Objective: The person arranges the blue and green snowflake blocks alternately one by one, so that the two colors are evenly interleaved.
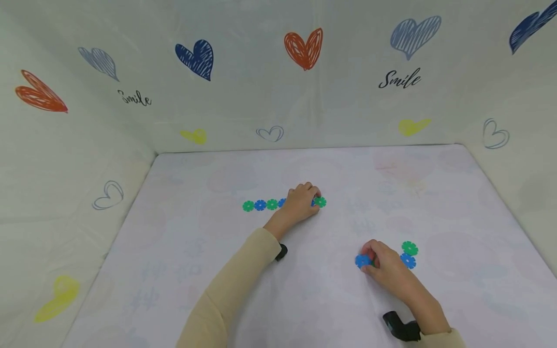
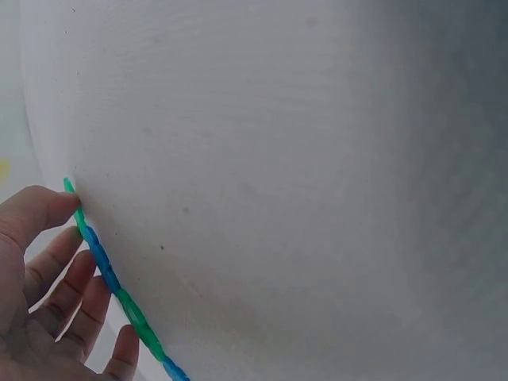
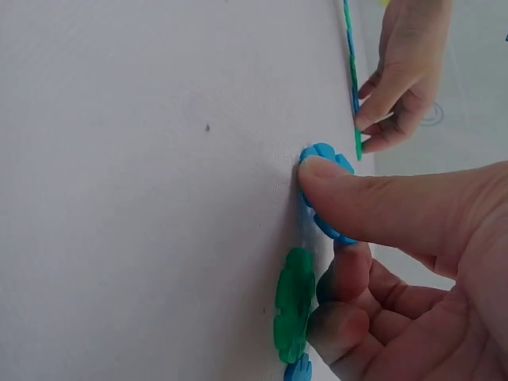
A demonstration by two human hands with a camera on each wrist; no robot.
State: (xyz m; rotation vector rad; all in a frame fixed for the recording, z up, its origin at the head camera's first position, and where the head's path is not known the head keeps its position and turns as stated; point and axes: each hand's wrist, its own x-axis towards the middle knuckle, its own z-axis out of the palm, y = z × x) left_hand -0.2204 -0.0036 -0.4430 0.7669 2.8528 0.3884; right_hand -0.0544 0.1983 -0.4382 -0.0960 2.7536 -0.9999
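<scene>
Toward the back of the table, flat notched plastic discs lie edge to edge in a row, green (image 1: 248, 206) and blue (image 1: 260, 205) by turns. My left hand (image 1: 300, 202) covers the middle of this row and pinches the green disc (image 1: 320, 202) at its right end; in the left wrist view its thumb (image 2: 57, 206) touches that disc. Nearer the front, my right hand (image 1: 385, 268) holds a blue disc (image 1: 363, 261) between thumb and fingers. Some green shows beneath those fingers. A green disc (image 1: 410, 248) and a blue disc (image 1: 408, 261) lie just right of that hand.
The white table (image 1: 330, 299) has faint printed marks. A pale curtain (image 1: 243, 101) with printed hearts rises behind it and at both sides. A black wrist device (image 1: 400, 328) sits on the right arm, another (image 1: 282, 252) on the left.
</scene>
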